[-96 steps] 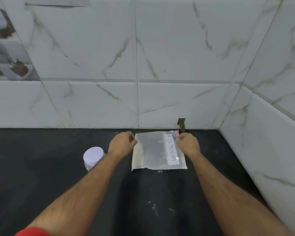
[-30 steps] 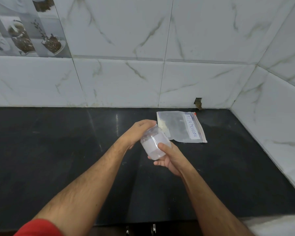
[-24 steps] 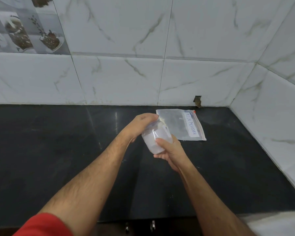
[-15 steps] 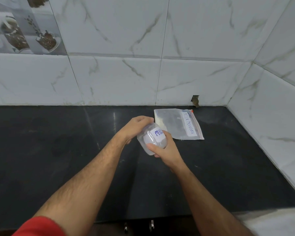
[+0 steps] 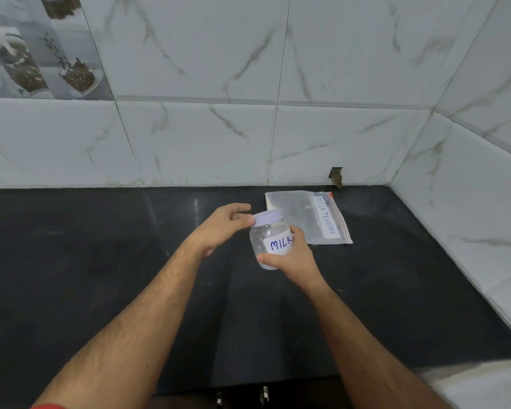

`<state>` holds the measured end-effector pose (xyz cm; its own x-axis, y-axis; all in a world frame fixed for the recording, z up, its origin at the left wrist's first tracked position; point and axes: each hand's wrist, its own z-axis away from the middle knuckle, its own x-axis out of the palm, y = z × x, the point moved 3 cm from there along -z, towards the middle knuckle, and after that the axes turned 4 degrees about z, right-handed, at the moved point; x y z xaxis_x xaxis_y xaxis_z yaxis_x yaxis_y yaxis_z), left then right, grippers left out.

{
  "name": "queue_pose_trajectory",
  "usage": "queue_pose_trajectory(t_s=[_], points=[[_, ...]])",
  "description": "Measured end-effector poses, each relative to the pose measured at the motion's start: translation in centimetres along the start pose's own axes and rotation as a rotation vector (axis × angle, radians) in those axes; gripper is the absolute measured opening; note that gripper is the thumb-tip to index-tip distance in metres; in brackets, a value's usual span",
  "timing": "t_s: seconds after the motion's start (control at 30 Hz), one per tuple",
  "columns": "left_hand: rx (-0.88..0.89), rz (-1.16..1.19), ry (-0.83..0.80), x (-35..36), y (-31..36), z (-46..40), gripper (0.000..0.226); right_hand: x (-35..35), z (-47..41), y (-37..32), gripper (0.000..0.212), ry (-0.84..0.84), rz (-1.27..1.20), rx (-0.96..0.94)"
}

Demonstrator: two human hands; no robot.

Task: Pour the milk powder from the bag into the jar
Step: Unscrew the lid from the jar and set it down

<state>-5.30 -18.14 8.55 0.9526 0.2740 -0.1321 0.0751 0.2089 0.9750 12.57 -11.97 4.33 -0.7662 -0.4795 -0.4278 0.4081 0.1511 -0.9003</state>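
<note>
Above the middle of the black worktop [image 5: 101,290], nearer its front edge than the wall, two bare forearms reach forward and meet at a small clear jar [image 5: 267,240]. The right hand [image 5: 292,258] is wrapped around the jar's lower half, thumb across the front near the base, fingers behind, so the jar is held up off the surface and roughly upright, tilted a little. A white label [image 5: 281,245] on its side reads "MILK" in blue letters, partly covered by the fingers. The left hand [image 5: 222,228] comes in from the left with its fingertips closed on the rim of the pale lid [image 5: 267,217], which sits on the jar's mouth. Whether the jar holds anything cannot be told. Farther back, near the worktop's right rear corner, the clear zip bag [image 5: 304,216] lies flat, apart from both hands, with a white strip marked "MILK POWDER". Pale powder shows at its left end. Behind it rises the marbled white tiled wall [image 5: 307,84].
</note>
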Motion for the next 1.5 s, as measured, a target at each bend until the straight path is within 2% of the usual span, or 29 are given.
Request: queue_pose_trajectory(t_s=[0.1, 0.2, 0.27, 0.37, 0.53, 0.67, 0.9, 1.03, 1.13, 1.23, 1.33, 1.4, 1.5], points=[[0.010, 0.017, 0.035, -0.2, -0.1, -0.1, 0.058, 0.2, 0.2, -0.1, 0.092, 0.028, -0.010, -0.028], [-0.012, 0.128, -0.028, 0.4, -0.1, -0.2, 0.080, 1.0, 0.5, -0.2, 0.088, 0.026, 0.028, -0.062], [-0.020, 0.153, -0.053, 0.8, -0.1, -0.2, 0.085, 1.4, 0.5, -0.2, 0.089, 0.028, 0.048, -0.072], [-0.013, 0.167, -0.041, 1.0, -0.1, -0.4, 0.082, 1.4, 0.3, -0.1, 0.091, 0.070, 0.060, -0.066], [0.015, 0.062, 0.047, -0.1, 0.1, -0.4, 0.062, 0.5, -0.3, 0.2, 0.088, 0.144, 0.066, -0.048], [0.041, 0.020, 0.130, -0.2, 0.3, -0.6, 0.065, 0.9, -0.3, 0.1, 0.093, 0.149, 0.103, -0.063], [0.062, -0.046, -0.006, 2.0, 1.8, -0.3, 0.092, 2.2, 0.7, 0.2, 0.091, 0.114, 0.144, -0.103], [0.068, -0.094, -0.024, 2.3, 2.2, -0.1, 0.089, 2.0, 0.4, 0.7, 0.088, 0.143, 0.140, -0.071], [0.048, -0.146, -0.038, 1.5, 2.2, -0.1, 0.082, 1.2, -0.1, 1.2, 0.096, 0.170, 0.135, -0.052], [0.051, -0.252, 0.050, 0.7, 2.0, -0.3, 0.076, 0.7, -0.3, 1.3, 0.096, 0.185, 0.123, -0.058], [0.060, -0.303, 0.132, 0.5, 2.1, -0.6, 0.085, 0.7, -0.1, 1.4, 0.096, 0.193, 0.103, -0.068], [0.074, -0.329, 0.085, 1.0, 2.5, -0.7, 0.089, 0.9, 0.2, 1.3, 0.095, 0.183, 0.110, -0.090], [0.130, -0.358, 0.001, 2.2, 3.4, -0.5, 0.073, 1.6, 0.6, 1.0, 0.097, 0.158, 0.117, -0.121]])
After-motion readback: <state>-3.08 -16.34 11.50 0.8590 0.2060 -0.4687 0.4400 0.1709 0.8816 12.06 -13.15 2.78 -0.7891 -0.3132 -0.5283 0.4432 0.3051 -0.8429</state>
